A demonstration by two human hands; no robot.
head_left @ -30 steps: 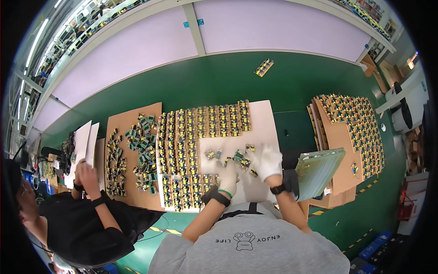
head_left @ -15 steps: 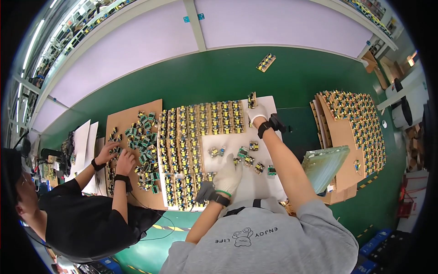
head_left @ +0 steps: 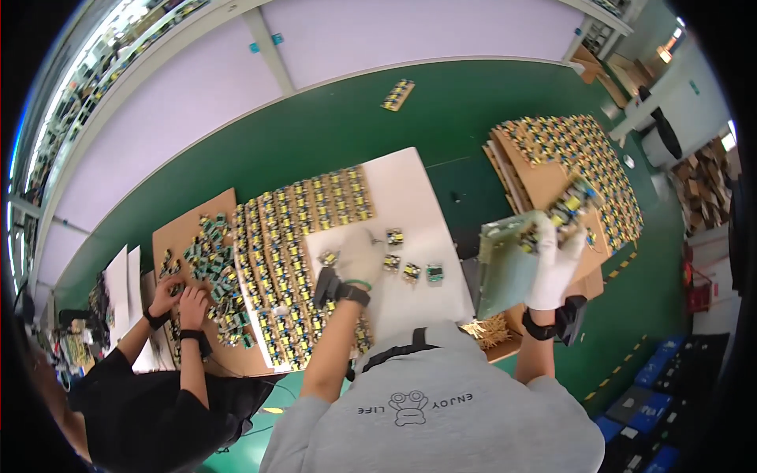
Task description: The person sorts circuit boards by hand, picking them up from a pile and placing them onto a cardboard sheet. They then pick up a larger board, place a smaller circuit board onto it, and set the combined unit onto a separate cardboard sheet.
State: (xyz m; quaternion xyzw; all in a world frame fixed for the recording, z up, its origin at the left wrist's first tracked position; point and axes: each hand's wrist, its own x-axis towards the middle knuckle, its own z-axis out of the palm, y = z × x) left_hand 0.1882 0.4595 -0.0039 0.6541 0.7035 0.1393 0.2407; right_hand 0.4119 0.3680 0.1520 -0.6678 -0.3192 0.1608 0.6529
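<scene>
My right hand [head_left: 554, 272], in a white glove, grips a strip of small circuit boards [head_left: 569, 206] with yellow and blue parts. It holds the strip tilted above the edge of an upright, greenish translucent panel [head_left: 505, 268]. My left hand [head_left: 361, 256], also gloved, is over the white board [head_left: 410, 303] among loose small circuit boards [head_left: 394, 236]; motion smears its fingers, so I cannot tell what they hold. To its left stand several rows of board strips [head_left: 272, 260] on the same white board.
A co-worker's hands [head_left: 189, 303] handle green circuit boards [head_left: 217, 268] on cardboard at the left. More filled strips [head_left: 583, 142] cover a cardboard stack [head_left: 544, 181] at the right. A lone strip [head_left: 398, 94] lies on the green floor [head_left: 315, 126]. Below the panel is a box of thin sticks [head_left: 487, 333].
My right hand has carried a strip from the right end of the rows over to the translucent panel. My left hand has moved a little forward over the loose boards. The view has turned.
</scene>
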